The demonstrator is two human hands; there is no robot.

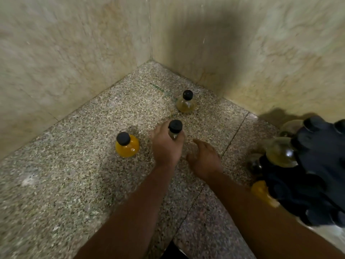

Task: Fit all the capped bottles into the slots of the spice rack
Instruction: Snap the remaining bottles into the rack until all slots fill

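Note:
Three round bottles with black caps are on the speckled floor. An orange one (pixel 127 145) stands to the left of my hands. A pale yellow one (pixel 186 102) stands farther back, near the wall corner. My left hand (pixel 166 145) is shut on the third bottle (pixel 175 128), of which only the black cap and neck show above my fingers. Just to its right, my right hand (pixel 204 158) hovers over the floor with fingers apart and holds nothing. At the right edge the dark spice rack (pixel 317 171) holds several bottles, one of them pale (pixel 281 152) and one orange (pixel 262 192).
Beige marble walls (pixel 74 53) meet in a corner behind the bottles. The granite floor (pixel 56 184) stretches bare to the left and in front. A tile joint runs diagonally under my right arm.

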